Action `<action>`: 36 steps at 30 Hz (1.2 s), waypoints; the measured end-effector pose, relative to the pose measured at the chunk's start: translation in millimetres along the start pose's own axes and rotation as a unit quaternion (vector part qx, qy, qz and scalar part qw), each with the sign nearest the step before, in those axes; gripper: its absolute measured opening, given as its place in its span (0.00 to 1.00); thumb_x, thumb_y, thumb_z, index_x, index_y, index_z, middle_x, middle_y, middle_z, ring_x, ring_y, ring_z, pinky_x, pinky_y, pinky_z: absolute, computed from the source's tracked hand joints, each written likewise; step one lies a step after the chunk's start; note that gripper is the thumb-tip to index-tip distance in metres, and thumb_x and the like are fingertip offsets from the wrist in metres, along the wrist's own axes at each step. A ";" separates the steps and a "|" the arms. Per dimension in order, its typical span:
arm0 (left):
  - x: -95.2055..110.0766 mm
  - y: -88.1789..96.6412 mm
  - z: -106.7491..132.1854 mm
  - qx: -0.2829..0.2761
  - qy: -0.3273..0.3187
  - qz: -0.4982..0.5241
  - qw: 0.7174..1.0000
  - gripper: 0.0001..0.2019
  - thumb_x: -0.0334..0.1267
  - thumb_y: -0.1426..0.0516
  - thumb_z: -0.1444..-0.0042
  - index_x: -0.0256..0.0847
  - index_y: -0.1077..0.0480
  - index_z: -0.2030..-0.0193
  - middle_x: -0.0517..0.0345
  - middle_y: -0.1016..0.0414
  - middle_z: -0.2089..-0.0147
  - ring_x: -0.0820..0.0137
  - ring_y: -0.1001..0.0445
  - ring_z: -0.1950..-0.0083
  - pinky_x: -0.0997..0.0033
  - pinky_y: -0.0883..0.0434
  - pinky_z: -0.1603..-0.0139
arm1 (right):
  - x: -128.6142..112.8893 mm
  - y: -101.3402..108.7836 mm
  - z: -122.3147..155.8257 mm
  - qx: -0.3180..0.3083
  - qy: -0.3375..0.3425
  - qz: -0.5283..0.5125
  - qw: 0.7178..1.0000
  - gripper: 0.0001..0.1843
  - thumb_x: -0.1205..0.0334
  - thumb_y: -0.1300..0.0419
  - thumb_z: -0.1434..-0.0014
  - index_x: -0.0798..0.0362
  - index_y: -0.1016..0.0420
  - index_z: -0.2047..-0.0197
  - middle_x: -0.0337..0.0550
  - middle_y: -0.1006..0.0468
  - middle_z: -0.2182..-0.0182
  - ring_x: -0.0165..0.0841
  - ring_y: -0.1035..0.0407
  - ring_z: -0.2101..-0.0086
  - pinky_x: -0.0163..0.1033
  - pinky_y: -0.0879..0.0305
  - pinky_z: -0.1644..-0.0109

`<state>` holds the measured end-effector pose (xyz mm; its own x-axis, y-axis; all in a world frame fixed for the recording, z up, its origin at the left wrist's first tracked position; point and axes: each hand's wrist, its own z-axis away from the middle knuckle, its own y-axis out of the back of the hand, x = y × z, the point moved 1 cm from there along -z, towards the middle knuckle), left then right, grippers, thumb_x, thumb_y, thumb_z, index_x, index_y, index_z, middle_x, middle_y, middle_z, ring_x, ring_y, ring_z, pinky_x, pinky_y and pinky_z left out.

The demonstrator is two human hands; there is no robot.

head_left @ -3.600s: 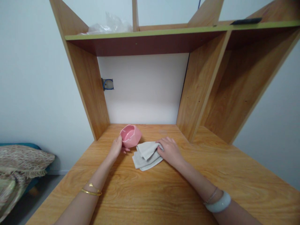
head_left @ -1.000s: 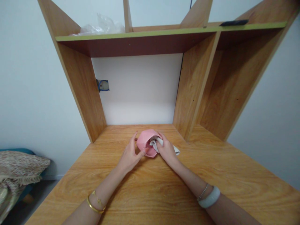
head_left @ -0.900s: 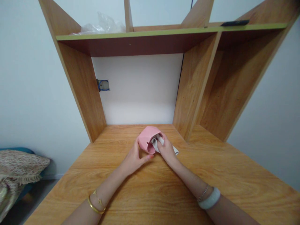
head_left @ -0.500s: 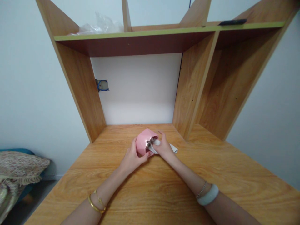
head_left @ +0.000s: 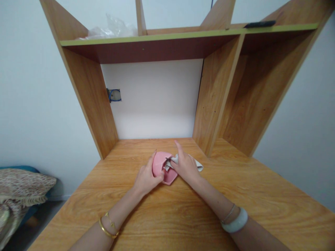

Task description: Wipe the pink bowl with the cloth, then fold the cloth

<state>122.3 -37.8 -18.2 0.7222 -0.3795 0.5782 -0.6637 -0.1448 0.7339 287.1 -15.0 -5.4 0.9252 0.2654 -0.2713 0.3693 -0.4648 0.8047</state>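
Observation:
A pink faceted bowl (head_left: 160, 162) is tipped on its side above the desk, its opening turned toward the right. My left hand (head_left: 147, 177) grips it from the left, thumb at the near rim. Bunched in my right hand (head_left: 186, 166) is a whitish cloth (head_left: 198, 165), part of it pushed into the bowl's mouth and the rest trailing out to the right. The right index finger points up and away from the cloth. A small dark strip shows at the bowl's opening; I cannot make out what it is.
The wooden desk (head_left: 167, 216) carries a hutch with upright panels and a green-edged shelf (head_left: 167, 36). On the shelf lie a clear plastic bag (head_left: 112, 28) and a dark flat object (head_left: 260, 24). An open wall socket box (head_left: 114, 95) shows at the back left. A woven blanket (head_left: 23, 186) is at far left.
The bowl has turned and tilted so that more of its inside faces me. My right hand has moved slightly right with the cloth, and its index finger has straightened.

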 end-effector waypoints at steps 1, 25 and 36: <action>-0.7 0.6 0.0 -0.001 -0.001 -0.007 1.000 0.35 0.44 0.48 0.52 0.38 0.54 0.38 0.53 0.27 0.65 0.65 0.29 0.69 0.67 0.33 0.64 | -0.1 -0.9 0.4 -0.020 0.003 0.001 1.000 0.37 0.58 0.48 0.48 0.55 0.60 0.38 0.49 0.24 0.66 0.40 0.30 0.66 0.37 0.42 0.68; 3.0 -8.2 -2.4 0.049 -0.021 0.223 0.973 0.29 0.41 0.43 0.54 0.36 0.49 0.47 0.51 0.33 0.56 0.69 0.31 0.61 0.71 0.32 0.62 | 8.8 -28.8 -5.2 -0.021 -0.136 -0.273 0.952 0.34 0.62 0.44 0.55 0.56 0.49 0.45 0.47 0.27 0.64 0.36 0.31 0.66 0.36 0.39 0.66; 6.0 2.6 1.8 0.005 0.007 -0.102 0.995 0.37 0.42 0.48 0.54 0.37 0.57 0.37 0.50 0.27 0.60 0.60 0.28 0.63 0.62 0.34 0.60 | -2.2 8.7 0.7 -0.034 -0.061 0.014 0.997 0.39 0.56 0.47 0.48 0.53 0.62 0.38 0.47 0.24 0.68 0.40 0.29 0.67 0.36 0.43 0.69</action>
<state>124.6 -42.1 -13.4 0.8441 -0.3290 0.4233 -0.5057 -0.2263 0.8325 288.4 -20.2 1.8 0.9407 0.1460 -0.3063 0.3393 -0.4111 0.8461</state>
